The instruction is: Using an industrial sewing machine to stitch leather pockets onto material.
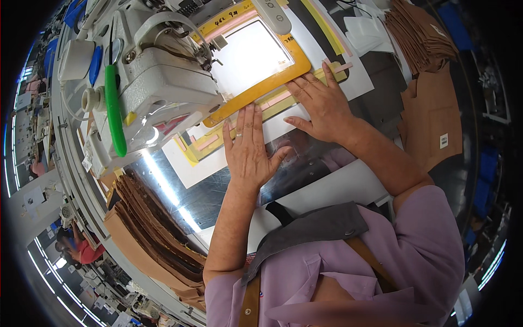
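Note:
My left hand [248, 147] lies flat with its fingers stretched out, a ring on one of them. Its fingertips reach the near edge of a yellow frame-shaped template [256, 91] with a bright white window. My right hand [325, 106] is spread with the thumb apart, fingertips by the template's near right corner and on a pale yellow strip with pink tape [278, 100]. Neither hand grips anything. Under the strip is a white sheet [190, 170]. The head of a white sewing machine [180, 79] stands to the left and hides part of the template's left side.
Stacks of brown cut pieces lie at the lower left [152, 234] and far right [417, 35], with a brown panel [433, 120] below the latter. A green-handled tool [113, 109] rests against the machine. A white lamp-like device [275, 16] overhangs the template. A metal plate [212, 199] lies nearer me.

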`<act>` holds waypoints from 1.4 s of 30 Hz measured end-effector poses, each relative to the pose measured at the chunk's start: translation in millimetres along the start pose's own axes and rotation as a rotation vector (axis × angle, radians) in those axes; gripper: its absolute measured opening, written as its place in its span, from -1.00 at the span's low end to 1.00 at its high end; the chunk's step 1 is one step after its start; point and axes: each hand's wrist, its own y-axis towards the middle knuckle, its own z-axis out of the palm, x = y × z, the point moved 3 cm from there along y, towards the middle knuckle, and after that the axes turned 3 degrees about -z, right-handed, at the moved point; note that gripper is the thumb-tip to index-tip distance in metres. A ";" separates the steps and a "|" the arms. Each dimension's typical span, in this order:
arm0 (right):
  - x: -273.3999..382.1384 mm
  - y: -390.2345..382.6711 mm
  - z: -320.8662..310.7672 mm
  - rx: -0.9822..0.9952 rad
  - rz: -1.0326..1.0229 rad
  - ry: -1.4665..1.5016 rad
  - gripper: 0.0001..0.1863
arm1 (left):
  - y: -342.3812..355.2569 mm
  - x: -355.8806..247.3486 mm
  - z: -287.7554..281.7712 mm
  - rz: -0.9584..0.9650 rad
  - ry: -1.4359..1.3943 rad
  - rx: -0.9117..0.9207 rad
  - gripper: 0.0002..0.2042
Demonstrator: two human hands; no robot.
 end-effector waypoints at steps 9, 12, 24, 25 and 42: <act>0.1 1.0 -1.0 0.003 0.003 0.050 -0.24 | 8.2 -17.4 7.7 0.035 0.022 -0.014 -0.09; -0.5 0.8 -1.4 0.011 0.002 0.050 -0.25 | 14.5 -26.0 10.5 -0.051 0.036 -0.067 -0.08; 0.4 1.0 -3.4 0.020 0.016 0.056 -0.25 | 13.4 -4.5 8.8 -0.269 0.145 -0.204 -0.04; 1.2 1.1 -3.8 0.018 0.015 0.057 -0.25 | 6.8 4.3 7.8 -0.328 0.172 -0.190 -0.06; 4.0 3.7 -2.0 0.052 0.003 0.009 -0.22 | -0.3 14.9 5.6 -0.464 0.134 -0.201 -0.23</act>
